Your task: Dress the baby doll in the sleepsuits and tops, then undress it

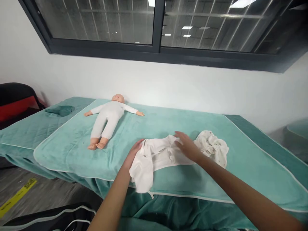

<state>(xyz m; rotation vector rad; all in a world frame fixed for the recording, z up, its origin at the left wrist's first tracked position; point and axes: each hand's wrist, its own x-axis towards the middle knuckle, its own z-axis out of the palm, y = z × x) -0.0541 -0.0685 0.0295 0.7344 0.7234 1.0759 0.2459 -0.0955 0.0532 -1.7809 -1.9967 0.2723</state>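
Note:
A white baby garment with long sleeves lies crumpled on the green bed cover in front of me. My left hand is closed on its left end, where a sleeve hangs towards the bed's front edge. Over the garment's right part, my right hand is open, its fingers stretched out across the cloth. Just right of that hand lies a bunched white cloth with a small print. A baby doll in a white suit lies on its back further left, arms spread, apart from both hands.
A quilted green cover with a face hole forms the bed's left end. Behind the bed stands a white wall under a dark-framed window. A black and red chair is at far left; yellow tape marks the floor.

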